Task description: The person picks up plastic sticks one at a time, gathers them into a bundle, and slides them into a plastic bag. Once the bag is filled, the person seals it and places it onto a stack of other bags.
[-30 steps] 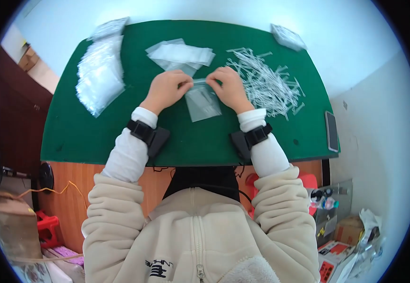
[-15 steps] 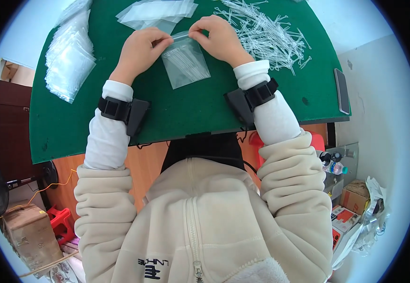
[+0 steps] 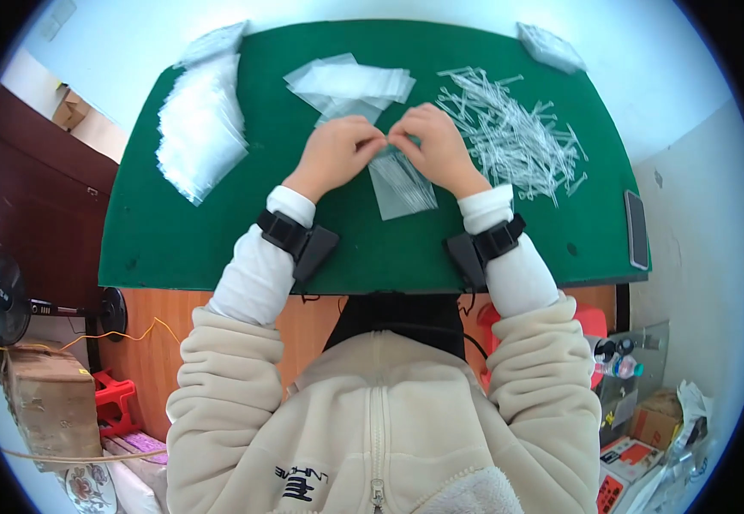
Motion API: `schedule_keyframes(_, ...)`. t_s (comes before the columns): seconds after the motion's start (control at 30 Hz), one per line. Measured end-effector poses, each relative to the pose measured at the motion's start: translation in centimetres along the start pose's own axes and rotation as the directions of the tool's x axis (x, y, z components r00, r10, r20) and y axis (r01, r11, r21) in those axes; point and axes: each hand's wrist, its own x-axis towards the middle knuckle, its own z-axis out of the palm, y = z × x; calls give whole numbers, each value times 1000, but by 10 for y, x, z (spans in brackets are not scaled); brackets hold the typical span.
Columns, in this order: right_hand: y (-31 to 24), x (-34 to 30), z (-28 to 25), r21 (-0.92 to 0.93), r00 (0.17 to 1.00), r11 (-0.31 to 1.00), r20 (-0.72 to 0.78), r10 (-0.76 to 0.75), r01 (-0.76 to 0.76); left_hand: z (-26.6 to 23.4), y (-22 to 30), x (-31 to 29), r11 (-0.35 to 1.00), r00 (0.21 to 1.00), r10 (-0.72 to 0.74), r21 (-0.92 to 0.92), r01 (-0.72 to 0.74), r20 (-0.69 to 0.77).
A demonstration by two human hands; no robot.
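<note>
A clear zip bag with several thin clear plastic sticks inside lies on the green table, its top edge toward the far side. My left hand pinches the top edge from the left. Closed on the same edge from the right is my right hand, its fingertips almost touching those of the left. The fingers cover most of the bag's top. Just beyond them lies a loose spread of flat clear bags. A heap of loose clear sticks with looped ends is right of my right hand.
On the left, overlapping clear bags form a long pile. Clear packs lie at the far left corner and the far right corner. A phone rests by the right edge of the green table.
My hands have come together along the bag's top edge, from being apart at its two sides. The view has shifted, so more of the table's far side shows.
</note>
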Motion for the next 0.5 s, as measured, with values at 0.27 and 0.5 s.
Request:
schedule_keyframes(0.27,4,0,0,19,987,988,27,156,-156,-15,8,3,992,989,-123,1,123,-86)
schedule_keyframes(0.5,7,2,8,85,980,980,-66,188,-182,-19,104,-16,756,716,321,-623,201,620)
